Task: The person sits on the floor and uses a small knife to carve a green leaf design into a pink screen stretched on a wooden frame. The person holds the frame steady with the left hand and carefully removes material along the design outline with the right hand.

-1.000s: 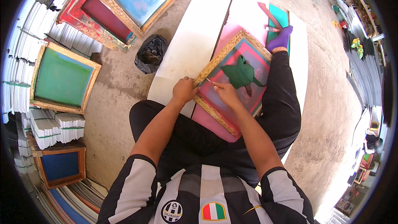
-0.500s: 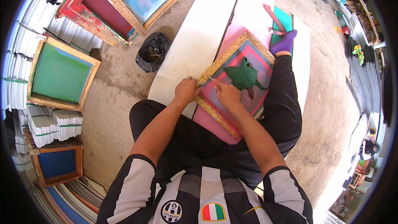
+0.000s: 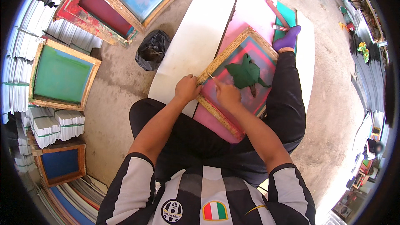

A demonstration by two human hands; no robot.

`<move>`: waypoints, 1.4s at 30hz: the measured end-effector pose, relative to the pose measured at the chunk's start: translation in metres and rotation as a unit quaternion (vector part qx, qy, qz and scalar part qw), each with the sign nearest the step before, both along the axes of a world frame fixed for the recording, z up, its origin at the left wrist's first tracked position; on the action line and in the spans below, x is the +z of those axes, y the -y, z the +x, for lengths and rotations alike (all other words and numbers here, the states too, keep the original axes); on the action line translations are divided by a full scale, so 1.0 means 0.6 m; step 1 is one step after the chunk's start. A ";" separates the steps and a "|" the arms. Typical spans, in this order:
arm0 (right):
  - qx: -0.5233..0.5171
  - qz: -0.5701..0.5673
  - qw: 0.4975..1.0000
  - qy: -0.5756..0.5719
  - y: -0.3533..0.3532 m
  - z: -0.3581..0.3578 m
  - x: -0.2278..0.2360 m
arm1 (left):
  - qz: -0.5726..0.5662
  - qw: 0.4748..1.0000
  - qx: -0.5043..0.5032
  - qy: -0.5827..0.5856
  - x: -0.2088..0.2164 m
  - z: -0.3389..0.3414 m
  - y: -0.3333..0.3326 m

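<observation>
A wooden screen-printing frame (image 3: 227, 56) lies tilted in front of my crossed legs, its mesh (image 3: 221, 64) blue-grey with a pink area. My left hand (image 3: 187, 88) is closed on the frame's left corner. Over the mesh, my right hand (image 3: 228, 94) pinches a thin, light, pointed tool (image 3: 212, 76); its tip is near the inner edge of the frame's left side. The tool's exact kind is too small to make out. A crumpled dark green cloth (image 3: 243, 73) rests on the mesh right of that hand, with a brown handle-like piece (image 3: 253, 91) showing from under it.
White boards (image 3: 189, 37) and a pink sheet (image 3: 246, 10) lie under the frame. My purple-socked foot (image 3: 288, 38) rests by a green panel (image 3: 285, 13) bearing a brownish stick (image 3: 276, 12). A black plastic bag (image 3: 152, 50) and more screen frames (image 3: 63, 75) stand at left.
The tool and my right hand have shifted very slightly along the frame's inner edge. My left hand keeps its hold. The view has moved a little.
</observation>
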State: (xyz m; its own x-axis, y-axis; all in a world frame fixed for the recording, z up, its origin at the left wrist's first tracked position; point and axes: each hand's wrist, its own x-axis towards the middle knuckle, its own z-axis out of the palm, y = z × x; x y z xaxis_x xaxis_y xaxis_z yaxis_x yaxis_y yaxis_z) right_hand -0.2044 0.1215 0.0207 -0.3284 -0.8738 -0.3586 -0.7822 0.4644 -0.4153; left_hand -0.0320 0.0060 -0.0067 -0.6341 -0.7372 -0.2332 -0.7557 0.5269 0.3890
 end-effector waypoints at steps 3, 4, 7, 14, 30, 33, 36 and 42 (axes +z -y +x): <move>-0.044 -0.275 0.926 0.254 -0.005 -0.049 -0.114 | 0.008 1.000 -0.004 0.002 0.009 -0.025 0.004; -0.049 -0.228 0.939 0.251 -0.004 -0.048 -0.109 | 0.009 1.000 -0.003 0.002 0.005 -0.020 0.004; -0.033 -0.080 0.982 0.168 0.003 -0.034 -0.030 | 0.010 1.000 0.005 0.002 -0.002 -0.001 0.003; -0.060 -0.144 0.954 0.257 -0.002 -0.060 -0.078 | 0.006 1.000 -0.003 -0.020 -0.012 -0.006 0.004; -0.020 -0.181 0.975 0.129 -0.019 -0.043 -0.074 | 0.024 1.000 0.001 -0.019 -0.006 -0.005 0.006; -0.007 -0.102 0.989 0.109 -0.014 -0.035 -0.040 | 0.021 1.000 -0.001 -0.018 -0.003 0.002 0.004; -0.015 -0.149 0.980 0.135 -0.018 -0.040 -0.062 | 0.035 0.999 0.002 -0.002 0.004 -0.006 0.006; 0.000 -0.047 0.998 0.049 -0.004 -0.023 -0.010 | 0.018 1.000 0.000 0.001 -0.003 0.001 0.003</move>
State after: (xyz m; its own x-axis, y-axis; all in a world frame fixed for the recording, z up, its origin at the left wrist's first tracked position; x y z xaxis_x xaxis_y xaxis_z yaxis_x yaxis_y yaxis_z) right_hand -0.2179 0.1236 0.0145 -0.2949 -0.9051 -0.3064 -0.7360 0.4196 -0.5313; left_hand -0.0315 0.0042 -0.0087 -0.6344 -0.7279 -0.2602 -0.7558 0.5136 0.4062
